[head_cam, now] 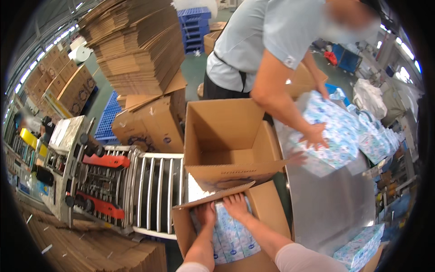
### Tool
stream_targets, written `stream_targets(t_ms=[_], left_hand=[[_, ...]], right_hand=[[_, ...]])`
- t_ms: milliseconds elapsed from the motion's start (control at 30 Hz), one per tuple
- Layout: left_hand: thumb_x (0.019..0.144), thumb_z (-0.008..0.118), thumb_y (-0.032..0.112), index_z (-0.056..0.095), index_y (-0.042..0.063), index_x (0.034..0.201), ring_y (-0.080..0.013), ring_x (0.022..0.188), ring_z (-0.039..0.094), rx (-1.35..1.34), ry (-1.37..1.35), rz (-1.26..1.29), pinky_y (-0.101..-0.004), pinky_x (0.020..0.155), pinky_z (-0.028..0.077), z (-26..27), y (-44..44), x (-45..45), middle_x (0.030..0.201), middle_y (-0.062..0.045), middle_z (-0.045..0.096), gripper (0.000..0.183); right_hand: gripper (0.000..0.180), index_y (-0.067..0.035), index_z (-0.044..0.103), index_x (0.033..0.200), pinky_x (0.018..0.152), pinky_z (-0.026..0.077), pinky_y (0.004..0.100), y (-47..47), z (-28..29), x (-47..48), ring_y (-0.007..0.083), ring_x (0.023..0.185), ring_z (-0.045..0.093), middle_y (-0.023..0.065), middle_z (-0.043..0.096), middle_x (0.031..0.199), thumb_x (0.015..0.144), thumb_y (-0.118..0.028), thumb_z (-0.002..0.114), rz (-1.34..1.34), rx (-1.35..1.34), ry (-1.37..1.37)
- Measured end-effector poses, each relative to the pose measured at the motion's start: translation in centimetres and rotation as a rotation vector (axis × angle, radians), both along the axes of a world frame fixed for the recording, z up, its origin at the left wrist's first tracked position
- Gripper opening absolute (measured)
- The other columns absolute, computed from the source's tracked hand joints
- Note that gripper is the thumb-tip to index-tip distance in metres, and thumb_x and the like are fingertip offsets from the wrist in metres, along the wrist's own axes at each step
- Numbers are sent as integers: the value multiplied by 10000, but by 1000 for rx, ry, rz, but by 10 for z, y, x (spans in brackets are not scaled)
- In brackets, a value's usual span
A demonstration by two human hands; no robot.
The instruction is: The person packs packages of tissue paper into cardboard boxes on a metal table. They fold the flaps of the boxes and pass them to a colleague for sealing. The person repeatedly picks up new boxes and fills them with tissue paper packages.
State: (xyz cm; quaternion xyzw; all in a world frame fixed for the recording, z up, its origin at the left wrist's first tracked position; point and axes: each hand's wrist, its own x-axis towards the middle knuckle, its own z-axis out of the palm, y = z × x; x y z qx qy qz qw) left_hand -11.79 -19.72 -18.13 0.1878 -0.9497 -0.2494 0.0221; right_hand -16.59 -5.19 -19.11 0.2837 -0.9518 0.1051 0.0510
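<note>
Both my hands reach into an open cardboard box right before me. Inside it lies a row of blue-and-white patterned plastic packs. My left hand is at the far left end of the packs, against the box's inner side; its fingertips are partly hidden, so its grip cannot be told. My right hand rests with spread fingers on the far end of the packs, its fingertips near the raised far flap. Just beyond stands a second open cardboard box, with no contents visible in it.
A roller conveyor leads left to a machine with red guides. At right, a co-worker's hands touch patterned packs on a metal table. Another pack lies near its close corner. Flattened cartons are stacked beyond.
</note>
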Motion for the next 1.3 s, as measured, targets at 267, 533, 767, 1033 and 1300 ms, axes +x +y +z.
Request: stream_targets(t_ms=[267, 533, 767, 1033, 1300], left_hand=[[832, 500, 452, 358, 174, 1382, -406, 1380, 50, -49, -264, -67, -722, 984, 5, -19, 50, 72, 1507, -204, 42, 633], [859, 558, 374, 574, -35, 1062, -298, 965, 578, 763, -192, -213, -371, 843, 445, -64, 47, -1, 1025, -224, 614, 457], [750, 687, 221, 584, -87, 991, -281, 843, 620, 984, -105, -157, -371, 780, 479, 3, 188, 41, 929, -186, 645, 405], [688, 515, -43, 569, -114, 988, -276, 805, 634, 962, -296, -68, -371, 677, 524, 20, 199, 64, 921, -177, 622, 313], [793, 642, 90, 539, -85, 1067, -201, 689, 642, 1001, -465, -386, -287, 590, 510, 67, 231, 69, 895, -156, 640, 341]], right_hand=[[572, -164, 381, 1375, 1049, 166, 611, 28, -16, 73, 431, 1359, 147, 178, 202, 1485, 846, -322, 532, -5, 290, -337], [338, -98, 542, 1212, 886, 448, 389, 56, 116, 39, 326, 1065, 545, 158, 557, 1185, 927, -259, 455, 34, -512, -734], [202, -116, 645, 1015, 738, 504, 394, 227, 170, 267, 305, 815, 615, 112, 639, 882, 875, -217, 539, -732, -622, 2], [397, -25, 508, 1109, 900, 398, 454, 367, 141, 580, 408, 1092, 449, 221, 491, 1153, 744, -149, 599, -2072, -178, 207], [693, -13, 433, 1252, 948, 395, 439, 368, -62, 618, 311, 1135, 466, 238, 438, 1255, 726, -387, 684, -1908, -282, -961]])
